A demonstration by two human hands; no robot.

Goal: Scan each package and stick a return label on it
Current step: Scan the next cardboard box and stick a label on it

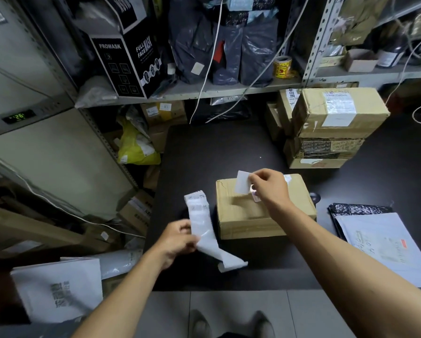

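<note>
Black table (216,147) w/ steel shelving (229,90)

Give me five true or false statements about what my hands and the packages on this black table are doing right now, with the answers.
1. The right hand pinches a small white label above the brown cardboard box. True.
2. The left hand is empty. False: it holds a long white strip of label backing.
3. The label is already stuck flat on the box. False: it is held up, not pressed down.
4. Brown cardboard boxes are stacked at the far right of the black table. True.
5. A grey mailer bag lies left of the box. False: right.
</note>
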